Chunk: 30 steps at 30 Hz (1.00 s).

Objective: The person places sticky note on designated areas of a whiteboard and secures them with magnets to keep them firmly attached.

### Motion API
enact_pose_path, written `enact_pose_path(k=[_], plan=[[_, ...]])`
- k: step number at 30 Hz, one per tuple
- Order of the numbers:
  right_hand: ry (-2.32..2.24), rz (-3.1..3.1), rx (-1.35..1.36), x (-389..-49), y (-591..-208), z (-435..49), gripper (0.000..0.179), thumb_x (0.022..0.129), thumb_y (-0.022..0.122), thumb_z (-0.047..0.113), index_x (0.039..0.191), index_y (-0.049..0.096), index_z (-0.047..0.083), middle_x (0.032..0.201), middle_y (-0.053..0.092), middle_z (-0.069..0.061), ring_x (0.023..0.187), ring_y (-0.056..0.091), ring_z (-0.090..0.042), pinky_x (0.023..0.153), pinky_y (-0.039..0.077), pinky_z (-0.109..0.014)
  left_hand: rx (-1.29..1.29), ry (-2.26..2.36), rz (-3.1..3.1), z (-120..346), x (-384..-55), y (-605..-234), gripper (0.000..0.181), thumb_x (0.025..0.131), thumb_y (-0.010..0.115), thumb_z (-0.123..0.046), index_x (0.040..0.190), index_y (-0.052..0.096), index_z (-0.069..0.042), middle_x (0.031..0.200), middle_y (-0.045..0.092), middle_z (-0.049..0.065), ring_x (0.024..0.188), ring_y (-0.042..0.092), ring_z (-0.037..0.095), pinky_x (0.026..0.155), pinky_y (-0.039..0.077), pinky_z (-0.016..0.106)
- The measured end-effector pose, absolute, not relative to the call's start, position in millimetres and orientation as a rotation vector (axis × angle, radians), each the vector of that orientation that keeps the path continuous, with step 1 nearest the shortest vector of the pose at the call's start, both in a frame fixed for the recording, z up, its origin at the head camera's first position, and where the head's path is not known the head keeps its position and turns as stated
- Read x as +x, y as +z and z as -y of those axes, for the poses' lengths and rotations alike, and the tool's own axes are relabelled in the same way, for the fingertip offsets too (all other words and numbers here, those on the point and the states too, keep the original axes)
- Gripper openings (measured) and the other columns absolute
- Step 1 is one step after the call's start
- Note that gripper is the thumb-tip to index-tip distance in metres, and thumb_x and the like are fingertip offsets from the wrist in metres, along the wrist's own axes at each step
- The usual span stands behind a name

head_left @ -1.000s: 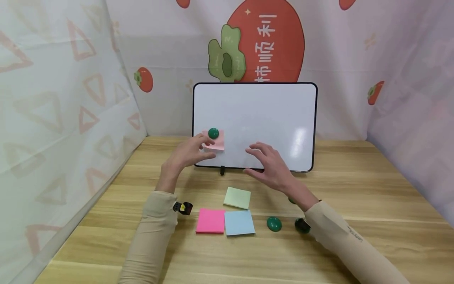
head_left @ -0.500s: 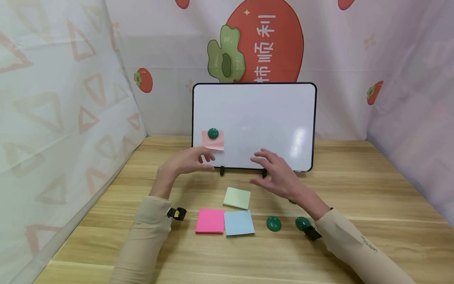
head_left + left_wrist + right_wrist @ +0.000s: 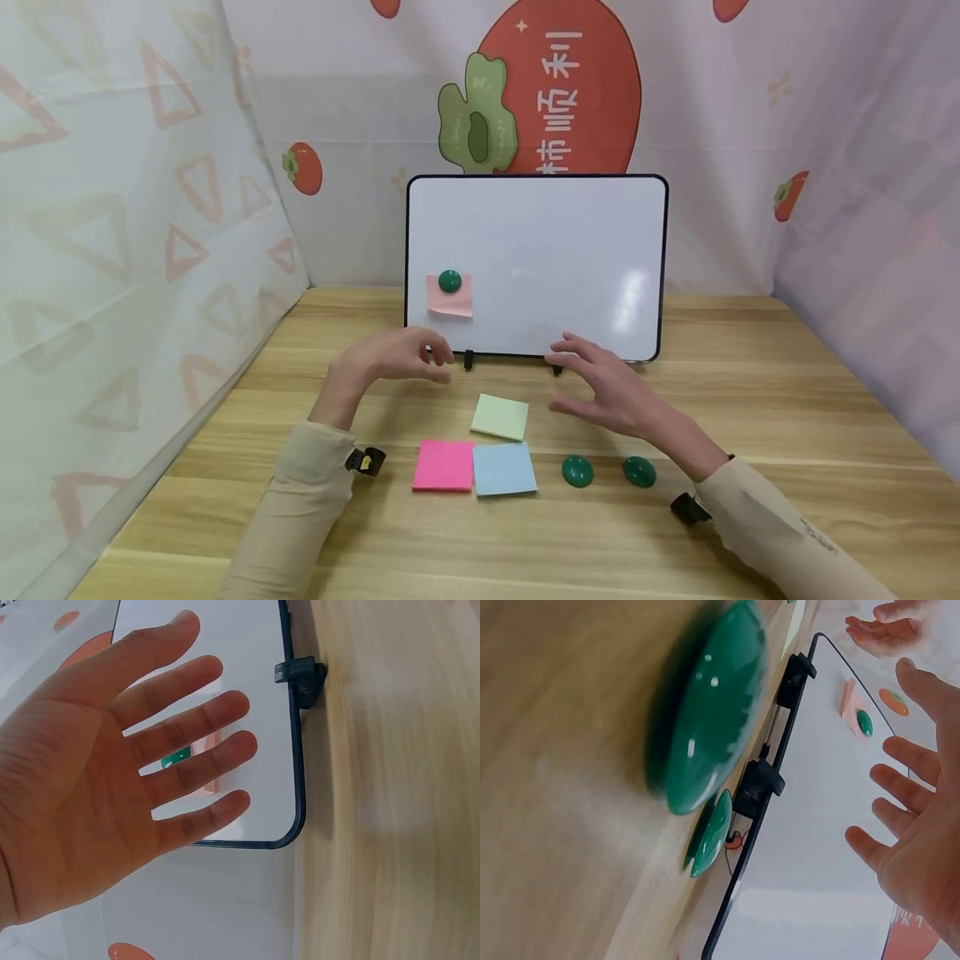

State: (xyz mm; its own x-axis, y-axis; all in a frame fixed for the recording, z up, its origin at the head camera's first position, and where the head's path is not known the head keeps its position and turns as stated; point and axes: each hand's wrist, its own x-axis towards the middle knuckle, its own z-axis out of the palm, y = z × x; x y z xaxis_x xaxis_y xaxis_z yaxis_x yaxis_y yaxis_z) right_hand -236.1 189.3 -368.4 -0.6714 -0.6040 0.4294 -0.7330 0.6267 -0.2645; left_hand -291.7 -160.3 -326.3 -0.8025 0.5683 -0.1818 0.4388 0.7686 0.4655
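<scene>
A pale pink sticky note point(image 3: 450, 307) is on the lower left of the whiteboard point(image 3: 555, 250), with a round green magnet point(image 3: 450, 281) over its upper part. My left hand point(image 3: 393, 354) hovers in front of the board's lower left corner, fingers relaxed and holding nothing. In the left wrist view its palm point(image 3: 82, 787) shows with the fingers spread. My right hand point(image 3: 611, 392) hangs by the board's lower right part, fingers loosely bent around nothing. On the table lie pink point(image 3: 443, 465), blue point(image 3: 504, 469) and pale green point(image 3: 499, 417) sticky note pads.
Two green magnets, one left point(image 3: 577, 471) and one right point(image 3: 639, 472), lie on the wooden table point(image 3: 465, 550) below my right hand. Black clip feet point(image 3: 468, 360) support the whiteboard's lower edge. Printed cloth point(image 3: 360, 233) hangs behind and along both sides.
Both hands have drawn back from the whiteboard toward me and moved farther apart. The pink note and its magnet, partly covered earlier by the left hand, are now fully visible.
</scene>
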Motion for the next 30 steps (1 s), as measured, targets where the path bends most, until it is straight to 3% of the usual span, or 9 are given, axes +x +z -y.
enact_pose_path(k=[5, 14, 18, 22, 30], plan=[[0.603, 2.618, 1.092, -234, -368, -191, 0.061, 0.085, 0.077, 0.041, 0.135, 0.059, 0.010, 0.143, 0.053, -0.010, 0.144, 0.037, -0.036, 0.107, 0.040, -0.059, 0.704, 0.511, -2.582, 161, -287, -328, 0.037, 0.088, 0.072, -0.039, 0.118, 0.070, -0.017, 0.110, 0.067, -0.003, 0.101, 0.060, 0.016, 0.089, 0.048, 0.038], [0.578, 2.602, 1.223, -226, -374, -200, 0.064, 0.084, 0.078, 0.042, 0.137, 0.057, 0.012, 0.143, 0.053, -0.010, 0.138, 0.044, -0.036, 0.104, 0.044, -0.056, 0.679, 0.490, -2.510, 157, -280, -335, 0.013, 0.086, 0.076, -0.035, 0.093, 0.073, -0.025, 0.096, 0.067, -0.007, 0.090, 0.058, 0.011, 0.082, 0.047, 0.032], [0.580, 2.675, 1.265, -224, -376, -206, 0.077, 0.082, 0.079, 0.044, 0.145, 0.048, 0.014, 0.148, 0.047, -0.008, 0.140, 0.041, -0.036, 0.106, 0.042, -0.055, 0.607, 0.506, -2.439, 154, -277, -339, 0.010, 0.086, 0.076, -0.032, 0.089, 0.073, -0.023, 0.088, 0.069, -0.003, 0.080, 0.059, 0.013, 0.074, 0.046, 0.029], [0.570, 2.753, 1.297, -223, -378, -209, 0.089, 0.081, 0.080, 0.048, 0.152, 0.038, 0.016, 0.154, 0.041, -0.008, 0.144, 0.036, -0.036, 0.109, 0.039, -0.056, 0.483, 0.479, -2.381, 153, -273, -340, 0.010, 0.086, 0.077, -0.031, 0.089, 0.073, -0.022, 0.085, 0.070, 0.001, 0.076, 0.062, 0.017, 0.072, 0.048, 0.032], [0.607, 2.775, 1.370, -219, -379, -214, 0.085, 0.081, 0.081, 0.043, 0.150, 0.041, 0.014, 0.154, 0.040, -0.012, 0.147, 0.029, -0.040, 0.109, 0.035, -0.062, 0.396, 0.431, -2.377, 150, -265, -338, 0.010, 0.084, 0.079, -0.030, 0.087, 0.075, -0.021, 0.084, 0.071, -0.001, 0.078, 0.065, 0.018, 0.075, 0.052, 0.039]])
